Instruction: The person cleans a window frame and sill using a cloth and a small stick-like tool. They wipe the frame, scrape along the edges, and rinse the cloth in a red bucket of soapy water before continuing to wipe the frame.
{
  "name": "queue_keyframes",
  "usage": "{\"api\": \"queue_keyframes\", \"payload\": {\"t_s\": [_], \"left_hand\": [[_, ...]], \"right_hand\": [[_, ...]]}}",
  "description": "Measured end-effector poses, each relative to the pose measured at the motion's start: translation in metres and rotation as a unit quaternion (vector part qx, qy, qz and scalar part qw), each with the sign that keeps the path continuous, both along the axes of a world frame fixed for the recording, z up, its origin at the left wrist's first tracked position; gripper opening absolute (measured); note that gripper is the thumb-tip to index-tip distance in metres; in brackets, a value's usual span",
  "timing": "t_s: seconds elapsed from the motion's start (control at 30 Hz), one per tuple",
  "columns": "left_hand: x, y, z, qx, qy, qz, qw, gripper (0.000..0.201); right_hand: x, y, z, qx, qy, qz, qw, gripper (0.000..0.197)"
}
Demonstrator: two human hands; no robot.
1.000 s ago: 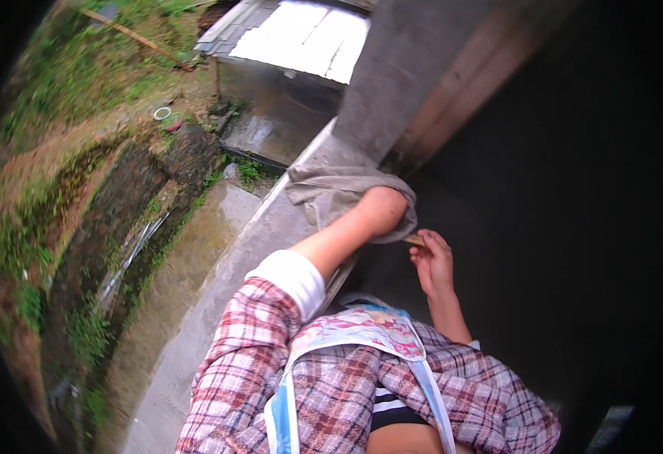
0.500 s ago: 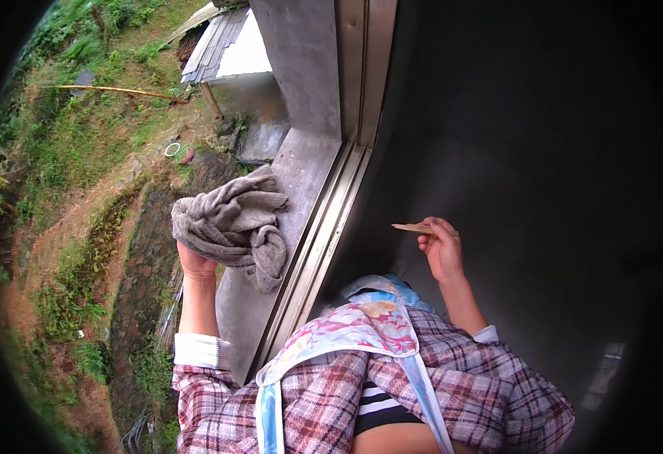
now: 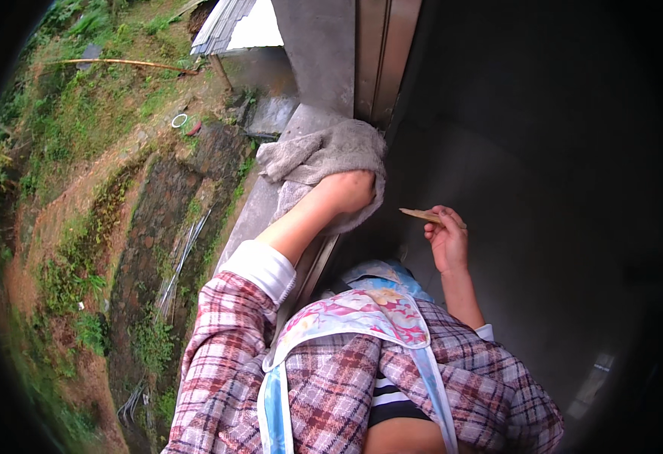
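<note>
A grey towel-like cloth (image 3: 309, 155) is bunched over the metal window track (image 3: 318, 266) and the concrete sill (image 3: 259, 210). My left hand (image 3: 350, 191) grips the cloth from the near side, its fingers mostly buried in the folds. On the indoor side, my right hand (image 3: 446, 234) is raised in the air, pinching a thin, flat, pointed piece of wood (image 3: 421, 215) between thumb and fingers. The wood's tip points left toward the cloth without touching it. Most of the track's middle is hidden beneath the cloth and my left arm.
A brown metal window frame (image 3: 388, 60) rises beside a grey concrete wall (image 3: 316, 53) ahead. Left of the sill lies a drop to a grassy slope (image 3: 112, 144) with a small roofed shed (image 3: 241, 26). The dark room interior (image 3: 528, 166) fills the right side.
My left hand has carried the cloth rightward and forward from the sill's outer side onto the window track. My right hand keeps hold of the wood, barely shifted.
</note>
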State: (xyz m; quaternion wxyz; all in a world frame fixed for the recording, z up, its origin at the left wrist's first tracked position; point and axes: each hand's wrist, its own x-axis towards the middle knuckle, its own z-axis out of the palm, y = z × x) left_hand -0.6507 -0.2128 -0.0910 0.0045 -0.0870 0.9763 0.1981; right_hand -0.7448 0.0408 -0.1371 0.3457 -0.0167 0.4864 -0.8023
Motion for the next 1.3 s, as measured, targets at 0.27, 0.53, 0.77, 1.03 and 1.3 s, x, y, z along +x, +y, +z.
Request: {"api": "queue_keyframes", "payload": {"t_s": [0.27, 0.53, 0.77, 1.03, 1.3], "left_hand": [[0.148, 0.044, 0.022, -0.038, 0.020, -0.040, 0.998, 0.050], [0.315, 0.079, 0.077, -0.067, -0.138, -0.054, 0.987, 0.046], [0.316, 0.031, 0.069, 0.112, 0.282, 0.343, 0.889, 0.022], [0.045, 0.030, 0.059, 0.104, 0.319, 0.159, 0.929, 0.029], [-0.045, 0.027, 0.020, -0.142, -0.080, 0.188, 0.969, 0.023]], "right_hand": [[0.007, -0.016, 0.001, -0.003, -0.018, 0.058, 0.998, 0.016], [0.004, -0.033, 0.008, 0.000, -0.010, 0.136, 0.991, 0.016], [-0.028, -0.021, 0.003, -0.003, 0.002, 0.114, 0.994, 0.015], [-0.082, -0.018, -0.003, 0.004, -0.025, 0.100, 0.995, 0.014], [-0.172, 0.000, -0.061, 0.027, -0.066, 0.097, 0.993, 0.021]]}}
